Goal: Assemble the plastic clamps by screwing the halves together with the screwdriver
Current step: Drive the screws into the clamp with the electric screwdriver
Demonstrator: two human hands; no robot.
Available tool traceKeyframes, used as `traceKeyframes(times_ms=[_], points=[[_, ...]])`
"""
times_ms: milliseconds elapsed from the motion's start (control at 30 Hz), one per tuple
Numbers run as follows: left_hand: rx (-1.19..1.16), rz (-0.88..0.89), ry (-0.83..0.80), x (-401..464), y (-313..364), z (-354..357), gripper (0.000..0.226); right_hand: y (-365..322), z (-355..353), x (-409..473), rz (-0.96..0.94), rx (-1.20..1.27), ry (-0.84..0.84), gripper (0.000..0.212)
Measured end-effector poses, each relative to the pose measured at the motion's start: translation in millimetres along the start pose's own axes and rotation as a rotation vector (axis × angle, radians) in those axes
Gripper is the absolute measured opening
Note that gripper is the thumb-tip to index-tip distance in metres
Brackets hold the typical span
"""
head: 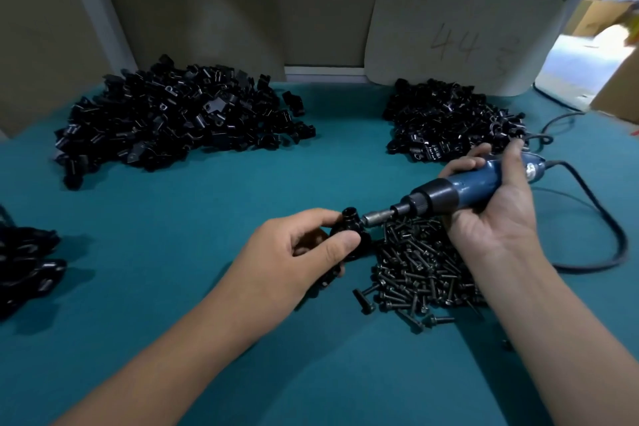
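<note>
**Driver tip meets clamp held over the green mat**

The left hand (294, 249) grips a black plastic clamp (349, 228) near the middle of the scene, thumb curled over its near side and fingers wrapped behind it. The clamp sits at the fingertips, sticking out past them to the right and upward, with a short round collar showing at its top. How its halves sit together cannot be told, since the fingers cover much of it.

The right hand (498, 204) is clenched around the blue body of the electric screwdriver (460, 188), palm turned toward the camera, fingers folded over the far side of the handle. The tool lies nearly level, pointing left, and its metal tip touches the right side of the clamp. A black cable (601, 218) runs from the driver's back end and loops over the mat to the right.

Just beneath the driver and right wrist lies a heap of dark screws (418, 273), just right of the clamp. On the teal mat (173, 287) are 3 piles of black parts: far left (179, 117), far right (453, 117), and at the near left edge (27, 259). A pale board (460, 34) marked 44 leans behind the far right pile.
</note>
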State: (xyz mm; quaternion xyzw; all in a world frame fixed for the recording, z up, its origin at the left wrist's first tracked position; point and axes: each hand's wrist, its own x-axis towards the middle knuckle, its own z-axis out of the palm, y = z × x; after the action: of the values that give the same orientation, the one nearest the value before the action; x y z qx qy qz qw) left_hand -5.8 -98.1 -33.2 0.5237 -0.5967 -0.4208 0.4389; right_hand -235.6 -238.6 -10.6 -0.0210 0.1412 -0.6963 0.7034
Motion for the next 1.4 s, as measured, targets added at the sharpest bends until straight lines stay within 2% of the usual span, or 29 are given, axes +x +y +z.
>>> traceKeyframes(times_ms=[100,200,267,433,567,667,900,1067,1400], points=[[0.082,0.002,-0.014,-2,2,-2,0.032,-1,0,-2,-0.001,0.004,-0.017,0.039],[0.076,0.010,-0.013,-2,5,0,0.028,-2,0,-6,-0.007,0.023,-0.046,0.031],[0.040,-0.020,0.013,-1,8,0,0.033,-3,1,-7,-0.011,0.024,-0.067,0.028],[0.031,-0.071,-0.013,-3,12,0,0.043,-2,3,-7,-0.010,-0.003,-0.054,0.041],[0.004,-0.124,-0.075,-3,13,-2,0.063,-1,3,-8,0.001,-0.009,-0.055,0.041],[-0.001,-0.148,-0.102,-3,16,-4,0.053,0,5,-10,-0.007,-0.011,-0.089,0.040],[0.149,-0.035,0.028,-6,9,4,0.042,-1,5,-9,-0.035,-0.055,-0.070,0.044],[0.175,-0.013,0.009,-7,8,5,0.045,0,3,-7,-0.023,-0.068,-0.083,0.044],[0.200,-0.027,0.045,-4,7,6,0.038,1,1,-4,-0.017,-0.060,-0.075,0.042]])
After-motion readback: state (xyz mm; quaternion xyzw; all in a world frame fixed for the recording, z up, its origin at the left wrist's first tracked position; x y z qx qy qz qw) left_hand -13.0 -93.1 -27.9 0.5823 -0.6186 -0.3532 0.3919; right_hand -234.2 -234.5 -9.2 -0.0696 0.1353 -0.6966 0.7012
